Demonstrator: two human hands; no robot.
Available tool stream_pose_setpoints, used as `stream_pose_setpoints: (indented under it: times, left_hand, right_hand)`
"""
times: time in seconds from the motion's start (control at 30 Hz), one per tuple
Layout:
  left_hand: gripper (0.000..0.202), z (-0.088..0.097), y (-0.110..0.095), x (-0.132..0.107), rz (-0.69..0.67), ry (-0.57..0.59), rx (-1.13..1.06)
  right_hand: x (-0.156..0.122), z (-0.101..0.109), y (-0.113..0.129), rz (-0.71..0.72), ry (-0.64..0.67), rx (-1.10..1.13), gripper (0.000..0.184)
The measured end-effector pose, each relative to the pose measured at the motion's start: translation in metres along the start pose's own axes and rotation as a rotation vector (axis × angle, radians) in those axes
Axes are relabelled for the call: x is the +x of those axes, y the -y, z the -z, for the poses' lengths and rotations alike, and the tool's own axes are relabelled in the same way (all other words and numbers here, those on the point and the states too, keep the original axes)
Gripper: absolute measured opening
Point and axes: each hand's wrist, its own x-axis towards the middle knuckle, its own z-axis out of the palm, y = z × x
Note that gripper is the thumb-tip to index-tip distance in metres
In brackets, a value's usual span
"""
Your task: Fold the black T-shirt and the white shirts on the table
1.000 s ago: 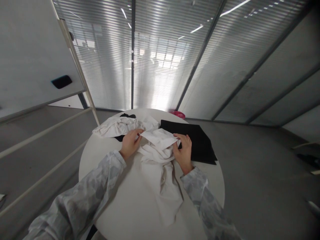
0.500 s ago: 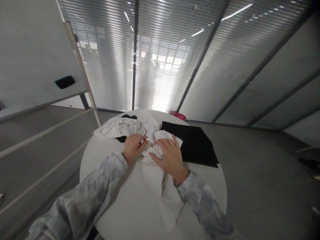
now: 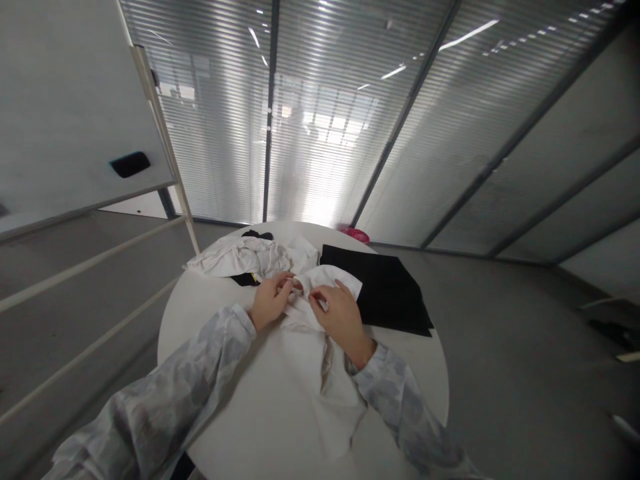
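Note:
A white garment (image 3: 320, 373) lies loosely across the round table, its lower part hanging toward me and its upper part bunched between my hands. My left hand (image 3: 270, 300) pinches a folded edge of it, thumb against fingers, near a small loop-like opening in the fabric. On the other side my right hand (image 3: 340, 317) is closed, thumb and index fingertips meeting at the bunched cloth. The exact bit of fabric at those fingertips is too small to make out.
Crumpled white cloth (image 3: 245, 257) with black pieces by it lies at the table's (image 3: 235, 407) far left. A flat black cloth (image 3: 395, 290) lies at right. Beyond stand a pink object (image 3: 356, 235) and a blind-covered glass partition; a whiteboard frame (image 3: 165, 133) is at left.
My right hand has gone from spread fingers on the cloth to a pinch. The upper fabric has shifted, and an opening now shows by my left fingertips.

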Motion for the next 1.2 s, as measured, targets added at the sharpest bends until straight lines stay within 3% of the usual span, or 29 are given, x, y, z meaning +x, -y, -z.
stream_pose_setpoints:
  times: [0.1, 0.2, 0.33, 0.43, 0.53, 0.63, 0.7, 0.8, 0.87, 0.93, 1.07, 1.13, 1.2]
  left_hand:
    - [0.043, 0.0, -0.008, -0.003, -0.012, 0.05, 0.153]
    - [0.052, 0.0, -0.016, -0.005, -0.027, 0.073, 0.26]
    - [0.054, 0.0, -0.024, -0.006, 0.018, 0.106, 0.242]
    - [0.054, 0.003, -0.027, -0.001, 0.089, 0.181, 0.095]
    - [0.05, 0.01, -0.022, 0.007, 0.128, 0.27, -0.06]
    - [0.042, 0.019, -0.011, 0.017, 0.13, 0.379, -0.155]
    - [0.047, 0.025, -0.004, 0.021, 0.101, 0.438, -0.24]
    - [0.051, 0.034, 0.0, 0.024, 0.006, 0.484, -0.311]
    - [0.052, 0.039, -0.003, 0.027, -0.056, 0.522, -0.316]
    - [0.052, 0.041, -0.009, 0.031, -0.096, 0.573, -0.328]
    - [0.042, 0.042, -0.023, 0.047, -0.129, 0.694, -0.334]
    - [0.037, 0.045, -0.029, 0.056, -0.148, 0.756, -0.3]
    - [0.036, 0.05, -0.031, 0.064, -0.174, 0.773, -0.243]
  right_hand:
    - [-0.002, 0.013, -0.013, 0.01, -0.088, -0.054, 0.009]
    - [-0.009, 0.028, -0.037, -0.055, -0.184, -0.21, 0.033]
    - [-0.023, 0.027, -0.051, -0.147, -0.044, -0.096, 0.03]
    - [-0.031, 0.016, -0.03, -0.127, -0.019, 0.022, 0.025]
    - [-0.038, 0.009, 0.012, -0.047, -0.026, 0.062, 0.035]
    - [-0.045, 0.016, 0.05, 0.082, 0.088, 0.128, 0.05]
    - [-0.045, 0.027, 0.057, 0.129, 0.141, 0.2, 0.046]
    - [-0.031, 0.045, 0.032, 0.067, 0.035, 0.282, 0.027]
    - [-0.011, 0.054, -0.002, 0.0, -0.087, 0.285, 0.026]
    - [0.011, 0.057, -0.039, 0.015, -0.096, 0.265, 0.032]
    - [0.045, 0.047, -0.082, 0.06, 0.161, 0.382, 0.065]
    - [0.051, 0.039, -0.086, 0.056, 0.315, 0.471, 0.057]
    - [0.052, 0.035, -0.083, 0.031, 0.368, 0.519, 0.035]
